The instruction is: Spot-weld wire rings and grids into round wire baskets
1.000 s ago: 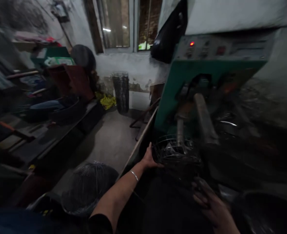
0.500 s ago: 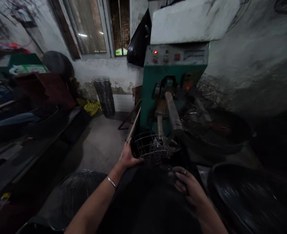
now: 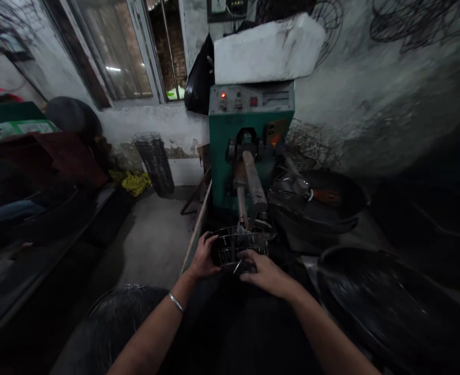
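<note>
A round wire basket (image 3: 230, 249) is in front of me, below the arms of a green spot-welding machine (image 3: 224, 156). My left hand (image 3: 203, 257) grips the basket's left side, thumb on the near side and fingers over the rim. At the near right edge of the basket is my right hand (image 3: 264, 272), its thumb and fingers curled around a short, shiny piece of metal (image 3: 236, 266). Its exact shape is too dark to make out. The machine's upper electrode arm (image 3: 254, 182) and thinner lower arm (image 3: 242, 205) point toward me, just beyond the basket.
Right of the machine stands a wide black pan (image 3: 331, 208); a larger dark tub (image 3: 386, 302) is nearer. Stacked wire rings (image 3: 122, 317) lie at lower left. A rolled mesh cylinder (image 3: 155, 164) leans on the wall. A white foam block (image 3: 266, 49) tops the machine.
My right hand has moved forward and left, up to the basket. My left hand still holds the basket, now slightly lower against the machine. The view has shifted right.
</note>
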